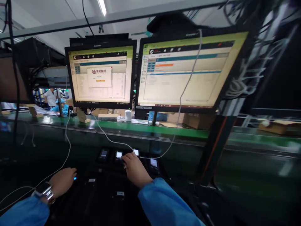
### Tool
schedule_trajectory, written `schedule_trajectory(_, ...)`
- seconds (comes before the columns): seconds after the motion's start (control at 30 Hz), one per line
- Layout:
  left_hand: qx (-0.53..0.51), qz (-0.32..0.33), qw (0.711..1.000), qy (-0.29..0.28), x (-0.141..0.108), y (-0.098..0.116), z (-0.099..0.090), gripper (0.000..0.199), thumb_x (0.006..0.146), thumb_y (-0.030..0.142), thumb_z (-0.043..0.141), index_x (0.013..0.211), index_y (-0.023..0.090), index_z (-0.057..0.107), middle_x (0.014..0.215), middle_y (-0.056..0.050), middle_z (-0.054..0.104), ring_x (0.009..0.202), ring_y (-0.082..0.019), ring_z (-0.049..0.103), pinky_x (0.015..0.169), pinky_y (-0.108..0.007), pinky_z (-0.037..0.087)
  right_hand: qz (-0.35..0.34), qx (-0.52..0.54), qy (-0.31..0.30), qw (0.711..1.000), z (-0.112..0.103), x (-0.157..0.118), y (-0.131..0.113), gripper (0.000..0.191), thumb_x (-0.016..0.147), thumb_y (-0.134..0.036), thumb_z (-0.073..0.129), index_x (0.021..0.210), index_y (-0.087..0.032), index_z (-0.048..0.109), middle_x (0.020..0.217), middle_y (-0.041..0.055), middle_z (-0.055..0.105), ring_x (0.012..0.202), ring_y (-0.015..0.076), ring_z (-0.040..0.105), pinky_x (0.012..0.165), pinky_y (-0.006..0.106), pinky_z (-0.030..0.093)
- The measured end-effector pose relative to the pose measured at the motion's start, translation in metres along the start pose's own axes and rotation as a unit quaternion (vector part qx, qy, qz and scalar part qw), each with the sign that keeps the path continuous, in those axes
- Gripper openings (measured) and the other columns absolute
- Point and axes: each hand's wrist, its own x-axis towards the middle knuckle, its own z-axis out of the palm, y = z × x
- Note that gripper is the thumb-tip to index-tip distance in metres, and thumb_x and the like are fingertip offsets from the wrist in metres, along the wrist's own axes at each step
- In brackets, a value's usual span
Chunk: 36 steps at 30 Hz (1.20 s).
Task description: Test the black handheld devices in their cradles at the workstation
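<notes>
My right hand (135,169) reaches over a row of small black devices with lit screens, its fingers curled down. Its fingertips are beside one device (118,155), and another lit device (136,152) shows just behind the knuckles. What the fingers grip, if anything, is hidden. To the left stands a further device (103,154); on the right is one more (154,163). My left hand (63,180), with a metal watch at its wrist, is closed at the left beside a small blue light; whatever is under its fingers is too dark to make out.
Two monitors, left (101,77) and right (183,73), hang above the bench. White cables (105,134) run down past them to the devices. Behind lies a green-edged line with a cardboard box (281,126). Further back, people are at work.
</notes>
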Motion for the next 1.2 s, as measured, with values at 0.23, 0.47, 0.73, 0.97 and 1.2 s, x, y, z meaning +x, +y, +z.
schedule_trajectory(0.23, -0.198, -0.059, 0.975, -0.086, -0.039, -0.028, 0.044, 0.044, 0.065, 0.049, 0.063, 0.096, 0.018, 0.064, 0.104, -0.008, 0.071, 0.109, -0.028, 0.061, 0.096, -0.033, 0.046, -0.171, 0.232, 0.224, 0.931, 0.042, -0.023, -0.002, 0.037, 0.073, 0.002, 0.040, 0.096, -0.016, 0.063, 0.093, 0.0092, 0.060, 0.090, 0.0215, 0.051, 0.076, 0.036, 0.051)
schedule_trajectory(0.47, -0.355, -0.154, 0.922, 0.001, -0.026, -0.016, 0.013, 0.037, 0.072, 0.048, 0.061, 0.087, 0.015, 0.056, 0.085, -0.007, 0.066, 0.081, -0.019, 0.063, 0.070, -0.028, 0.051, -0.162, 0.188, 0.218, 0.944, 0.053, -0.026, 0.009, 0.035, 0.072, 0.001, 0.040, 0.092, -0.013, 0.065, 0.089, 0.0104, 0.062, 0.088, 0.0222, 0.052, 0.075, 0.036, 0.052)
schedule_trajectory(0.73, -0.417, -0.114, 0.899, -0.076, -0.089, 0.042, -0.041, 0.067, 0.053, 0.066, 0.077, 0.090, 0.014, 0.057, 0.083, 0.000, 0.060, 0.072, -0.012, 0.059, 0.067, -0.026, 0.048, -0.158, 0.169, 0.185, 0.955, 0.055, -0.026, 0.006, 0.034, 0.070, 0.001, 0.042, 0.089, -0.012, 0.067, 0.087, 0.0100, 0.062, 0.089, 0.0224, 0.051, 0.080, 0.036, 0.052)
schedule_trajectory(0.97, -0.380, -0.085, 0.916, -0.102, -0.088, 0.053, -0.028, 0.071, 0.053, 0.074, 0.069, 0.088, 0.014, 0.053, 0.074, 0.001, 0.058, 0.068, -0.012, 0.055, 0.065, -0.027, 0.045, -0.139, 0.159, 0.167, 0.963, 0.053, -0.028, 0.008, 0.034, 0.071, 0.002, 0.042, 0.089, -0.012, 0.067, 0.088, 0.0096, 0.063, 0.089, 0.0220, 0.053, 0.081, 0.035, 0.052)
schedule_trajectory(1.2, -0.331, -0.088, 0.939, -0.022, -0.069, 0.024, -0.024, 0.057, 0.065, 0.065, 0.058, 0.094, 0.016, 0.052, 0.090, -0.005, 0.062, 0.078, -0.019, 0.061, 0.069, -0.030, 0.047, -0.132, 0.131, 0.183, 0.965, 0.060, -0.028, 0.007, 0.030, 0.072, 0.000, 0.039, 0.087, -0.014, 0.061, 0.085, 0.0091, 0.063, 0.084, 0.0212, 0.057, 0.076, 0.033, 0.050)
